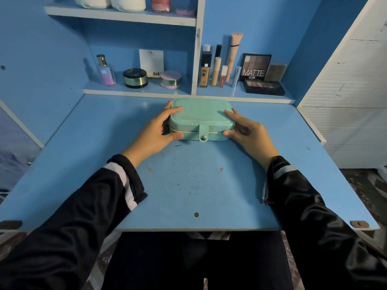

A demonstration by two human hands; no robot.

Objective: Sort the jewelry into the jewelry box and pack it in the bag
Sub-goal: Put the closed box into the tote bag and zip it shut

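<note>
fingers (175, 110) and thumbs of the left hand (155, 130) and right hand (248, 130) curl round the ends of the closed, snap-fastened rounded turquoise leatherette jewelry box (201, 118). it sits mid-back on the scuffed blue table (188, 185), probably gripped evenly for lifting; no bag shows.

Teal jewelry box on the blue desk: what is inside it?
Nothing inside shows: the teal rounded jewelry box is closed, its snap tab down over the front. The left hand and right hand grip its ends.
</note>
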